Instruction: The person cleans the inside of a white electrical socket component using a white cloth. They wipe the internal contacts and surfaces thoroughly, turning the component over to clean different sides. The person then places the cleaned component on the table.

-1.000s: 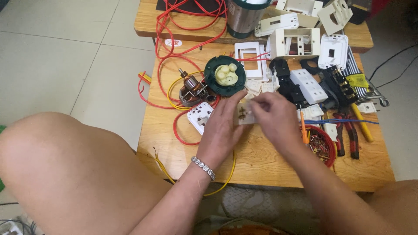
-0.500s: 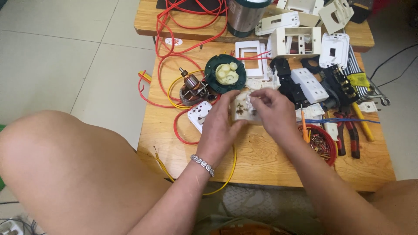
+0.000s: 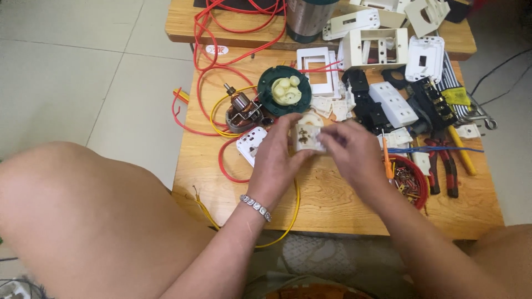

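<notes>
1. Your left hand (image 3: 277, 158) grips a small cream socket insert (image 3: 308, 137) from its left side, brass contacts facing up. The part is held just above the wooden bench (image 3: 332, 205), near its middle.
2. Your right hand (image 3: 349, 152) closes on the insert's right edge, fingertips pinched. What they pinch is too blurred to tell.
3. Step in hand, as a judgement: fitting or working the contacts in the insert.
4. The next move calls for a steady left grip and fine fingertip work on the right. Small brass pieces could slip out.
5. A white socket face (image 3: 252, 143) lies just left of your left hand, over a loop of red wire (image 3: 233, 166).
6. A green round housing (image 3: 284, 95) with cream gears sits behind the insert, and a copper-wound motor armature (image 3: 242, 109) lies to its left.
7. A red dish of screws (image 3: 410, 180) is just right of your right hand, with an orange-handled screwdriver (image 3: 386, 160) at its edge.
8. Labels: a small yellow tag (image 3: 458, 97) sits on the black part at the far right, and a round white sticker (image 3: 216, 50) marks the bench's rear left.
</notes>
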